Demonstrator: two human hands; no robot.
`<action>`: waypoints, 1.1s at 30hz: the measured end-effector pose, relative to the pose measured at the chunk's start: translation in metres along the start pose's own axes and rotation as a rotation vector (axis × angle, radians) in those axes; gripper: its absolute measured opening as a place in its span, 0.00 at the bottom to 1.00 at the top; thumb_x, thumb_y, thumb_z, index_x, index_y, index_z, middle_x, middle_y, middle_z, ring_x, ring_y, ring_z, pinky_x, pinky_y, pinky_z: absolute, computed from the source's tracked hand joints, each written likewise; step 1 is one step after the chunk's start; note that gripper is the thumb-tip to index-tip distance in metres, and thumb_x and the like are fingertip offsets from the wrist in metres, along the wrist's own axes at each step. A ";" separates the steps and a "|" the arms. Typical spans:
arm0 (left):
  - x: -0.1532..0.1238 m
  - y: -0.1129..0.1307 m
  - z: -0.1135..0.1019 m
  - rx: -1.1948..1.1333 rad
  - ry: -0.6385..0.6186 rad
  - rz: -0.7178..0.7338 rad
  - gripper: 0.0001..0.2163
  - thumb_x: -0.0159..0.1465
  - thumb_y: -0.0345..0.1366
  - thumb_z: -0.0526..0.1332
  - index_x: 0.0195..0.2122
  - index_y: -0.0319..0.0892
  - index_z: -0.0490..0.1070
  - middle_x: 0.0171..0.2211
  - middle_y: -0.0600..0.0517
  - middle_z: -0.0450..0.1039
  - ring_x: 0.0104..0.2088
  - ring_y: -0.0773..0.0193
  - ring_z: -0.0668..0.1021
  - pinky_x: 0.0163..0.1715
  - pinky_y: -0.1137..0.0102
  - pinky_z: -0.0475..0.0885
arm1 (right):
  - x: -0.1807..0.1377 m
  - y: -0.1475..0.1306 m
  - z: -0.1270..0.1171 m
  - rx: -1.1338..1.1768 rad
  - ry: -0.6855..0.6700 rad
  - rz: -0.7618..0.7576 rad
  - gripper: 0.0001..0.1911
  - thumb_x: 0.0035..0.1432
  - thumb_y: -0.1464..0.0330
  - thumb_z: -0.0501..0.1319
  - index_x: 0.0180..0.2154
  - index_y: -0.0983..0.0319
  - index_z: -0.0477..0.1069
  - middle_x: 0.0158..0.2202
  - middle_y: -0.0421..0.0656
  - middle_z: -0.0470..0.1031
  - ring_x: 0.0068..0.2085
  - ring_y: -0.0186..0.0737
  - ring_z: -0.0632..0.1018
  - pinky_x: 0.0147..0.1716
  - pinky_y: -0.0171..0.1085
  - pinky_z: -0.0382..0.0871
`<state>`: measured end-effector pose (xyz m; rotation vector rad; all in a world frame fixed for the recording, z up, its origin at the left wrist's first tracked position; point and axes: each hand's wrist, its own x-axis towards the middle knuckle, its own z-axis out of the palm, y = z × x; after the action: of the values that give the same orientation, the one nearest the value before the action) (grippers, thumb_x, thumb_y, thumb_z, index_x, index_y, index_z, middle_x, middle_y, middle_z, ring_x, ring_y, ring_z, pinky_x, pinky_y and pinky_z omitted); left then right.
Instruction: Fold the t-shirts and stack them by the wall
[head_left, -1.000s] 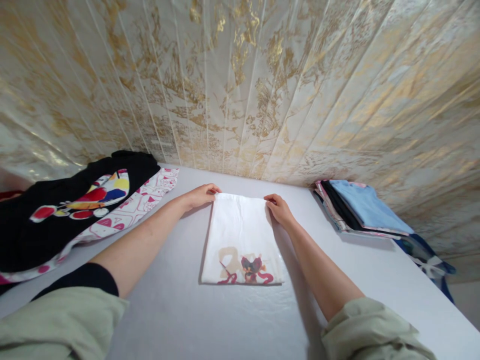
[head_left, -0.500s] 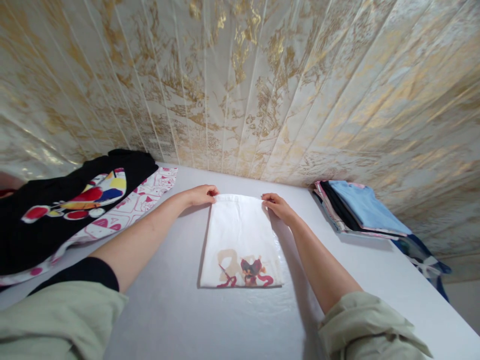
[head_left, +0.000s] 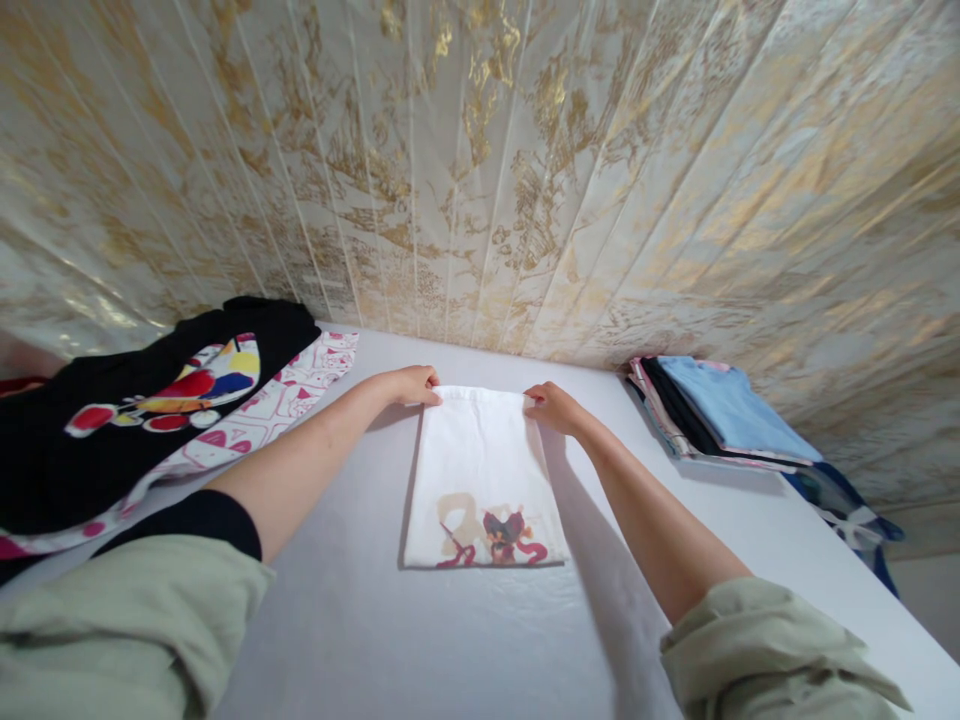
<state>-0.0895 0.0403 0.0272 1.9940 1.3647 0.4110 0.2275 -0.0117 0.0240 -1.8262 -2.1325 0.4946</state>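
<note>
A white T-shirt (head_left: 484,455), folded into a rectangle, lies on the table in front of me with its printed part at the near edge. The print shows a dark red and brown figure and a beige shape. My left hand (head_left: 414,386) pinches the far left corner of the shirt between thumb and fingers. At the far right corner my right hand (head_left: 553,408) grips the fabric in the same way. Both arms reach forward, one on each side of the shirt.
On the left lie a black garment with a colourful print (head_left: 187,390) and a white-and-pink patterned cloth (head_left: 289,400). A stack of folded clothes (head_left: 735,410), light blue on top, sits at the right. Dark blue fabric (head_left: 847,515) hangs by the edge. Behind the white table (head_left: 337,620) is a gold-patterned curtain (head_left: 480,180).
Both hands stay at the far corners of the white T-shirt. The right fingers have curled in more tightly, and the shirt's near edge sits slightly higher in view.
</note>
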 end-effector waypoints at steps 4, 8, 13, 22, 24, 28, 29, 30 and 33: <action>0.000 0.010 0.001 0.007 -0.027 -0.026 0.09 0.37 0.38 0.67 0.19 0.44 0.70 0.16 0.58 0.69 0.22 0.65 0.71 0.26 0.72 0.64 | 0.006 -0.009 -0.001 -0.034 -0.002 0.079 0.10 0.44 0.74 0.66 0.33 0.61 0.75 0.31 0.42 0.76 0.32 0.38 0.74 0.33 0.33 0.64; -0.021 0.017 0.005 -0.104 0.079 -0.008 0.09 0.43 0.41 0.64 0.23 0.43 0.70 0.21 0.56 0.71 0.26 0.63 0.72 0.28 0.71 0.65 | 0.003 -0.019 -0.007 0.009 0.001 0.103 0.07 0.42 0.75 0.64 0.28 0.61 0.72 0.24 0.38 0.73 0.27 0.35 0.72 0.27 0.31 0.61; -0.036 0.048 -0.010 -0.292 0.274 0.056 0.11 0.52 0.42 0.59 0.33 0.42 0.65 0.30 0.53 0.73 0.32 0.64 0.74 0.34 0.70 0.68 | 0.001 -0.039 -0.050 0.117 0.183 0.043 0.09 0.49 0.72 0.58 0.36 0.63 0.69 0.28 0.38 0.71 0.29 0.34 0.71 0.28 0.31 0.60; -0.101 0.134 -0.048 -0.439 0.533 0.358 0.10 0.55 0.35 0.59 0.38 0.42 0.65 0.34 0.54 0.73 0.37 0.62 0.76 0.42 0.68 0.69 | -0.080 -0.078 -0.128 0.190 0.578 -0.332 0.09 0.51 0.71 0.57 0.38 0.59 0.65 0.36 0.41 0.72 0.40 0.40 0.74 0.43 0.38 0.67; -0.134 0.129 -0.033 -0.355 0.430 0.363 0.10 0.55 0.36 0.59 0.39 0.44 0.67 0.36 0.54 0.74 0.42 0.60 0.76 0.46 0.67 0.68 | -0.115 -0.075 -0.112 0.137 0.520 -0.294 0.12 0.51 0.72 0.57 0.40 0.59 0.65 0.39 0.43 0.73 0.42 0.42 0.74 0.46 0.41 0.67; -0.191 0.094 0.010 -0.142 -0.038 0.334 0.12 0.56 0.35 0.57 0.40 0.49 0.74 0.42 0.54 0.78 0.46 0.57 0.77 0.50 0.68 0.67 | -0.180 -0.057 -0.058 0.133 0.180 -0.256 0.18 0.52 0.74 0.54 0.45 0.56 0.67 0.46 0.45 0.74 0.49 0.44 0.74 0.50 0.42 0.67; -0.201 0.085 0.018 -0.118 -0.157 0.311 0.14 0.56 0.34 0.56 0.41 0.50 0.75 0.43 0.54 0.78 0.46 0.57 0.77 0.49 0.69 0.67 | -0.193 -0.051 -0.046 0.146 0.068 -0.251 0.18 0.53 0.74 0.54 0.46 0.56 0.68 0.47 0.44 0.74 0.49 0.44 0.74 0.50 0.42 0.67; -0.207 0.077 0.025 -0.106 -0.216 0.284 0.15 0.55 0.34 0.56 0.41 0.51 0.76 0.43 0.54 0.78 0.45 0.58 0.78 0.48 0.69 0.68 | -0.203 -0.045 -0.035 0.154 -0.027 -0.232 0.18 0.55 0.74 0.53 0.46 0.55 0.68 0.47 0.44 0.74 0.49 0.43 0.75 0.50 0.42 0.68; -0.206 0.062 0.030 -0.069 -0.168 0.199 0.14 0.56 0.35 0.55 0.39 0.51 0.76 0.42 0.54 0.79 0.45 0.57 0.78 0.48 0.69 0.68 | -0.220 -0.028 -0.019 0.161 -0.099 -0.164 0.16 0.57 0.73 0.52 0.46 0.54 0.70 0.46 0.44 0.74 0.47 0.42 0.75 0.49 0.42 0.68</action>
<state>-0.1113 -0.1716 0.0707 2.0645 1.0410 0.3658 0.2442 -0.2316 0.0539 -1.5556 -2.2119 0.7073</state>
